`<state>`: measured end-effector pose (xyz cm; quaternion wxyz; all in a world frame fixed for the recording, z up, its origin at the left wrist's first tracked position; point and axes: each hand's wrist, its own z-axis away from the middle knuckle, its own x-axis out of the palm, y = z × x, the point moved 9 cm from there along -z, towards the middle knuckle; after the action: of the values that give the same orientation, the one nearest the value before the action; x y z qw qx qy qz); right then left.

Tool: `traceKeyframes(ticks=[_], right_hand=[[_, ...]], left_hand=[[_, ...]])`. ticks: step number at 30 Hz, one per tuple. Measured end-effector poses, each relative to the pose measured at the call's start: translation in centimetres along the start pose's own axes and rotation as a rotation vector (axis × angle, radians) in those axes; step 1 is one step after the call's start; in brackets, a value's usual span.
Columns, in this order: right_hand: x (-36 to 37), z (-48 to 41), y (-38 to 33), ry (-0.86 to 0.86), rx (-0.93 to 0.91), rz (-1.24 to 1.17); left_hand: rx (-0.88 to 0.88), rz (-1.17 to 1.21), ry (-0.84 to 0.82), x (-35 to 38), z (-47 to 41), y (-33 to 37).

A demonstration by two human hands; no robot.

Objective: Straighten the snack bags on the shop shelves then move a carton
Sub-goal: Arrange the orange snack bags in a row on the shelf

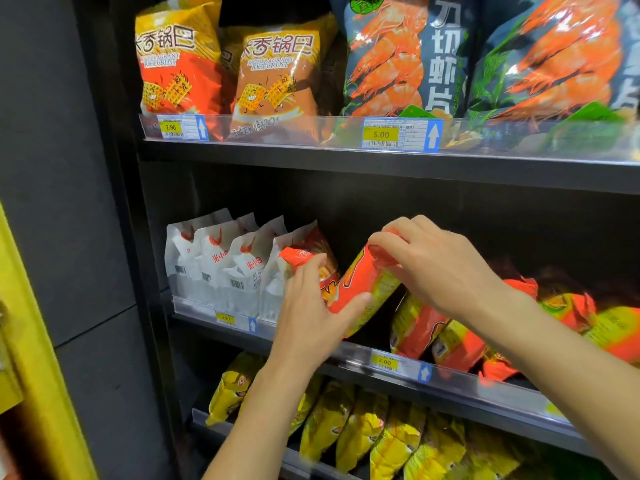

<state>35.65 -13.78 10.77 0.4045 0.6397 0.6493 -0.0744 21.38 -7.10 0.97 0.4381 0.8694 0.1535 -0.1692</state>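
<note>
- Orange bag (367, 284): middle shelf (460, 384), near the middle of its front edge, tilted with its top leaning right and its bottom at the front rail.
- Right hand (433, 268): fingers curled, pinching the bag's top seal.
- Left hand (311, 306): fingers fairly straight, holding nothing. The thumb presses the bag's lower face; the fingertips rest on a second orange bag (303, 254) just to the left.
- Second orange bag stands upright and touches the row of white bags (214, 268).
- White bags: upright, in a line toward the shelf's left end.
- Right of the hands: more orange bags (446, 341), slumped and overlapping along the front edge, partly behind the right forearm.
- 3.00 tag (384, 362) on the front rail, below the slumped bags.
- Lower shelf: yellow bags (363, 431) standing along the front.
- Top shelf: rice crust bags (180, 64) at the left end, shrimp bags (398, 57) to the right, all upright.
</note>
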Motion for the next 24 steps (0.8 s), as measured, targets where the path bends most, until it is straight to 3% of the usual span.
traceKeyframes(ticks=[7, 14, 17, 20, 24], right_hand=[[-3.5, -0.2, -3.5, 0.023, 0.031, -0.095], [-4.0, 0.6, -6.8, -0.053, 0.152, -0.369], [-4.8, 1.9, -7.0, 0.077, 0.323, -0.608], [-4.4, 4.4, -7.5, 0.181, 0.546, -0.684], [-0.9, 7.8, -10.3, 0.049, 0.872, -0.949]], left_hand=[[0.052, -0.106, -0.046, -0.7, 2.4, 0.5], [0.049, 0.003, -0.077, -4.8, 5.9, -0.6], [-0.035, 0.152, -0.099, -6.6, 7.3, -1.5], [-0.163, 0.370, -0.128, -8.1, 8.6, -2.4], [-0.300, 0.625, -0.165, -9.2, 10.7, -2.8]])
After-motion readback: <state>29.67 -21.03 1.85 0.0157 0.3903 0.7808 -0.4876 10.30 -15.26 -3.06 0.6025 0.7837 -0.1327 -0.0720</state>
